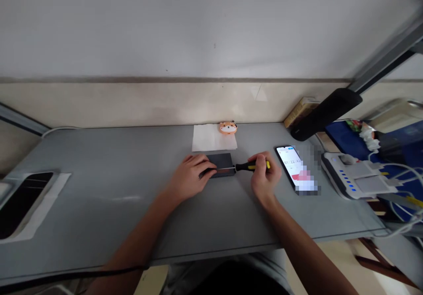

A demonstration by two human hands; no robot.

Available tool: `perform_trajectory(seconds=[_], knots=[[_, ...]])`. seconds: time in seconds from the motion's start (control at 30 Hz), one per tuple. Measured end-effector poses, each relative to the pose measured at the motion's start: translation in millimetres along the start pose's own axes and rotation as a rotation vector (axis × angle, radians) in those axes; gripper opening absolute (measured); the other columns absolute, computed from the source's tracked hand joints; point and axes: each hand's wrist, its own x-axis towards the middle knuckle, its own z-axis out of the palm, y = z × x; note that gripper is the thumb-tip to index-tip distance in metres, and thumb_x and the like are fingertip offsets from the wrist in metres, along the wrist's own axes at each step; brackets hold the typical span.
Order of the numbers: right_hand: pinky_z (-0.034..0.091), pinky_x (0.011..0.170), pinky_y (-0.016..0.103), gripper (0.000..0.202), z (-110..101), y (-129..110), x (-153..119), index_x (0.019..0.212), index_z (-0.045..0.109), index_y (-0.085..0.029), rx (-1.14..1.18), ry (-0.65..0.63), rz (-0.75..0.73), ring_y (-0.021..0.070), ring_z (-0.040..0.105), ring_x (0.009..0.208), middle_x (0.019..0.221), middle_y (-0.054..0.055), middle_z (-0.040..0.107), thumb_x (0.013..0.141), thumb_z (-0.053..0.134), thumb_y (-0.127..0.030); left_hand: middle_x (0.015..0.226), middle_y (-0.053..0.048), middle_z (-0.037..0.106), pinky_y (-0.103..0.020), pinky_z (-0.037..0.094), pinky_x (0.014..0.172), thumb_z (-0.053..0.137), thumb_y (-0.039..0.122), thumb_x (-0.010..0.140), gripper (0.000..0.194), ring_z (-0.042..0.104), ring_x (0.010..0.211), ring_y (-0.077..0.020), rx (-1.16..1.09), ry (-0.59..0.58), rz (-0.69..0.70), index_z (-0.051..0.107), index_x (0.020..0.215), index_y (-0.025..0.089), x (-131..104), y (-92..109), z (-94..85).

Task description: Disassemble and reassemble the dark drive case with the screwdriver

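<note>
A dark, flat rectangular box [222, 159] lies on the grey table in front of me. My left hand [189, 177] is closed around its left end, thumb at the near side and fingers over the top. In my right hand [266, 176] is a screwdriver [245, 167] with a black and yellow handle, gripped just right of the box. Its thin metal shaft points left across the box towards my left fingertips. Those fingers hide the tip, so I cannot tell what it touches.
White paper [208, 138] with an orange animal-faced case [228, 128] lies behind the box. Right of my right hand are a lit phone [294, 167] and a power strip [350, 178] with cables. A black cylinder [325, 114] leans at the back right. A dark-screened device [28, 200] lies far left.
</note>
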Motion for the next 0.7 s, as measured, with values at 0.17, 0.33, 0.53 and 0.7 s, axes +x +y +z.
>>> perform_trajectory(seconds=[0.17,0.33,0.53,0.7], knots=[[0.039,0.052,0.026,0.038,1.0,3.2,0.0,0.061,0.06,-0.022,0.035,0.041,0.034,0.0136,0.052,0.053,0.056,-0.001,0.057,0.091,0.047,-0.04,0.086,-0.001,0.071,-0.032,0.052,0.08,0.053,0.023,0.104,0.023,0.067,0.079,-0.016,-0.049,-0.012,-0.03,0.072,0.092,0.022,-1.8,-2.2,6.7],[0.04,0.053,0.026,0.037,1.6,6.6,7.2,0.06,0.059,-0.021,0.08,0.144,0.132,0.0136,0.053,0.054,0.058,-0.001,0.057,0.089,0.048,-0.043,0.084,0.0,0.07,-0.031,0.052,0.079,0.051,0.029,0.106,0.028,0.066,0.077,-0.0157,-0.046,-0.008,-0.135,0.073,0.089,0.024,1.5,-21.5,1.0],[0.038,0.046,0.024,0.032,1.1,9.1,17.2,0.062,0.057,-0.022,0.206,0.173,0.293,0.0127,0.051,0.048,0.053,-0.004,0.051,0.083,0.05,-0.044,0.082,-0.002,0.065,-0.029,0.049,0.072,0.066,0.032,0.098,0.02,0.063,0.073,-0.0168,0.104,0.079,-0.31,0.075,0.084,0.022,41.0,-61.7,0.7],[0.038,0.045,0.024,0.03,4.4,12.6,19.7,0.063,0.057,-0.021,0.199,0.194,0.361,0.0124,0.051,0.047,0.053,-0.004,0.05,0.081,0.05,-0.044,0.083,-0.002,0.064,-0.03,0.051,0.076,0.066,0.03,0.097,0.018,0.063,0.076,-0.0171,0.095,0.057,-0.337,0.079,0.089,0.021,51.7,-69.3,13.9]])
